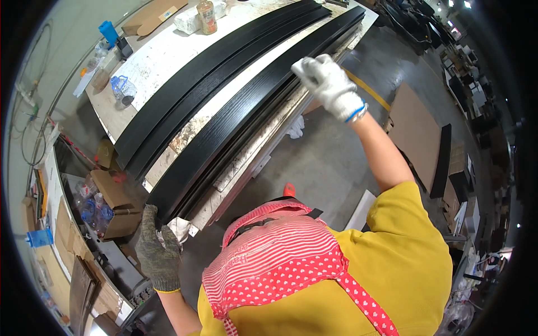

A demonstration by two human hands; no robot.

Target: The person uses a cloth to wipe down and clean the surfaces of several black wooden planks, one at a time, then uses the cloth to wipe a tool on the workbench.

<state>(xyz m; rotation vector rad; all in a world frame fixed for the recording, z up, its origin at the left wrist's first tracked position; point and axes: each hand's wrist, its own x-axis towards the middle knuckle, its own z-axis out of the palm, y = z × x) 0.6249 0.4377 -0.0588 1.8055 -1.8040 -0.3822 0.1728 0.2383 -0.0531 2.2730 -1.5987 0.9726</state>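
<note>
A long black board [224, 120] with a wood-grain face lies along the near edge of the white worktable [151, 64], other dark strips beneath its edge. My left hand [157, 252], in a grey-green knit glove, is closed round the board's near-left end. A crumpled white cloth [179, 228] shows beside its fingers; whether the hand holds it too is unclear. My right hand [328, 84], in a white glove, is raised by the board's outer edge towards the far end. Its fingers are curled together, and anything inside them is hidden.
More black boards [213, 73] lie farther back on the table. Behind them stand a bottle [207, 17], a white wrapped block [190, 21] and a clear jug [122, 87]. A carton of plastic bottles [115, 210] sits at left. Cardboard sheets [414, 134] are at right.
</note>
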